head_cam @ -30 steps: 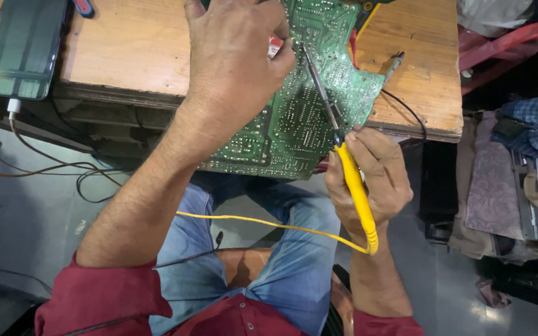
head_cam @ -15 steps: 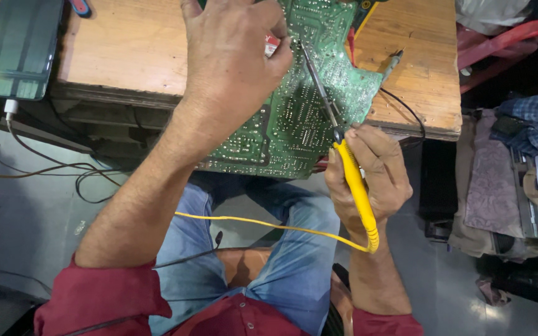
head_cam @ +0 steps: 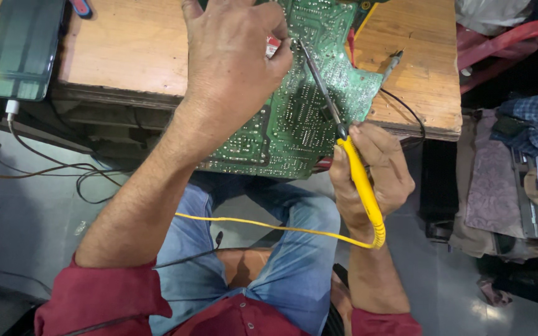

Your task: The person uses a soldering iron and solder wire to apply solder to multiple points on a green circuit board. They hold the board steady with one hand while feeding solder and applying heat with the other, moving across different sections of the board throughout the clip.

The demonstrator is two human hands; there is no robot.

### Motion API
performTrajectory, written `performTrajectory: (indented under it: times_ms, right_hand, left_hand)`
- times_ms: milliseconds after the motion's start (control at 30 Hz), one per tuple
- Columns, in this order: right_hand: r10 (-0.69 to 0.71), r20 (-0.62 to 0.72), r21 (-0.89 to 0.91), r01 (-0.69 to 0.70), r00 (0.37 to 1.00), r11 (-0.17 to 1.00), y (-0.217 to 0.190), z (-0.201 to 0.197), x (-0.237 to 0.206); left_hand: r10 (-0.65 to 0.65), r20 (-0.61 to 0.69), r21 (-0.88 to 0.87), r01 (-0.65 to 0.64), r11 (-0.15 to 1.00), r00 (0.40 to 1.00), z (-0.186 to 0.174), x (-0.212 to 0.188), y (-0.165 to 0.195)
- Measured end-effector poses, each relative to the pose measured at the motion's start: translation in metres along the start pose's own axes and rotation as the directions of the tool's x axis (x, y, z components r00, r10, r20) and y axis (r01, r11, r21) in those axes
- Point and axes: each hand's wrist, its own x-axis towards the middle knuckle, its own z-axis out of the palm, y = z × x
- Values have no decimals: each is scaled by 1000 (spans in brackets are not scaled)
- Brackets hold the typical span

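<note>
Green circuit board cut off above, left hand hiding its grip, right hand gripping soldering iron

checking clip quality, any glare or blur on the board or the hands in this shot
Head view: sharp overall; solder points on the green circuit board glint under bright light, the phone screen shows soft reflection, left hand and right hand are evenly lit, the floor at the edges is darker.

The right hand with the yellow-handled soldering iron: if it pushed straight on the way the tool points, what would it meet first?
The right hand aims the yellow-handled soldering iron up and left. Its tip already looks to be at the green circuit board, beside the left hand, though depth is unclear.
</note>
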Motion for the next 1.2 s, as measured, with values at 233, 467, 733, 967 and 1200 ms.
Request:
performTrajectory:
  times_ms: [233, 467, 733, 967, 1200]
  right_hand:
    - [11, -9, -10, -11, 1000, 1000, -1, 0, -1]
    - [-16, -4, -36, 16, 1000, 999, 0, 0, 1]
    - [3, -9, -8, -3, 1000, 1000, 1, -1, -1]
    - [-2, -2, -8, 2, 1000, 1000, 0, -2, -1]
    - [12, -6, -2, -12, 1000, 1000, -2, -3, 0]
  left_hand:
    - [9, -11, -4, -9, 1000, 1000, 0, -1, 0]
    - [16, -23, 7, -15, 1000, 1000, 0, -1, -2]
    - [3, -14, -2, -3, 1000, 1000, 2, -1, 0]
    - [11, -13, -4, -11, 1000, 1000, 2, -2, -1]
    - [8, -17, 3, -8, 1000, 1000, 1, -2, 1]
